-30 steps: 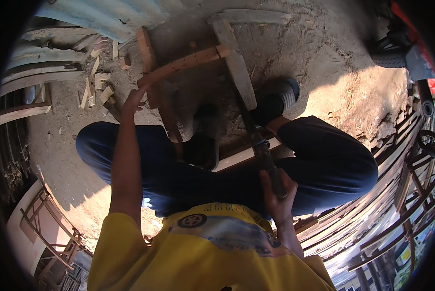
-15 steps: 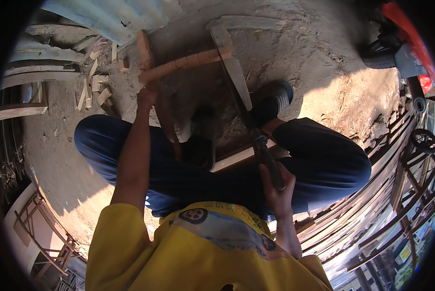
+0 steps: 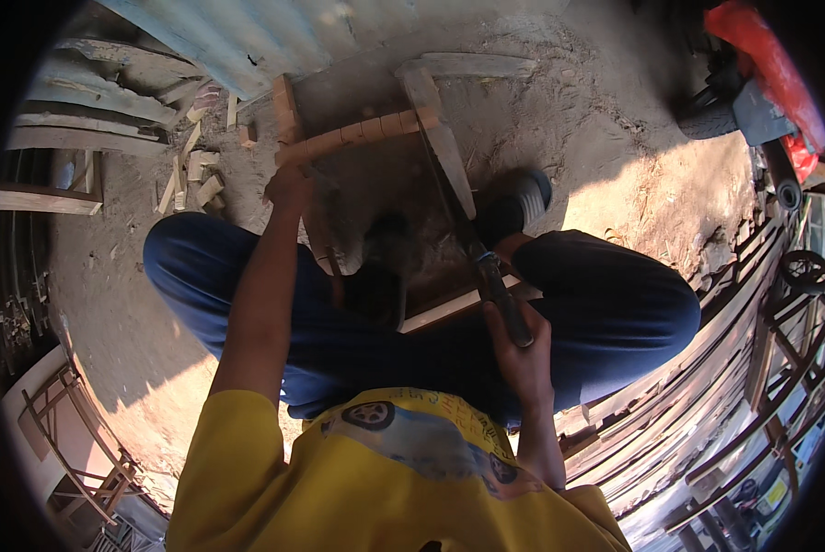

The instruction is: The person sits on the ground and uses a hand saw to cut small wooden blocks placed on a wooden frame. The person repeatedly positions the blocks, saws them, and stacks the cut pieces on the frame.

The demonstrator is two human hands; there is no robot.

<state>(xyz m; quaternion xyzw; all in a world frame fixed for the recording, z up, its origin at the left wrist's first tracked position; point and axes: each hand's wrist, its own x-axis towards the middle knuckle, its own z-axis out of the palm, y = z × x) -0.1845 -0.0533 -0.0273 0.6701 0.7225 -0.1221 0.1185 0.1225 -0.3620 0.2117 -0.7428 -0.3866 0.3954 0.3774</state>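
Observation:
My right hand (image 3: 521, 348) is closed round the dark handle of a handsaw (image 3: 502, 299). The saw's long thin blade points away from me and meets the right end of a notched wooden bar (image 3: 352, 135); its teeth are too small to make out. This bar crosses a low wooden frame on the ground between my legs. My left hand (image 3: 288, 189) grips the frame's left side, by the bar's left end; its fingertips are partly hidden. A grey-brown board (image 3: 444, 147) runs beside the blade, under the bar's right end.
Wood offcuts (image 3: 201, 175) lie on the dirt at the left, below blue corrugated sheeting (image 3: 219, 41). A pale plank (image 3: 477, 64) is on the ground ahead. Stacked timber strips (image 3: 651, 386) fill the right side. A red sheet (image 3: 767, 55) hangs over something grey at the far right.
My right hand and the saw have moved a little away from me along the blade's line. My left hand keeps its place on the frame, and the whole view has shifted slightly.

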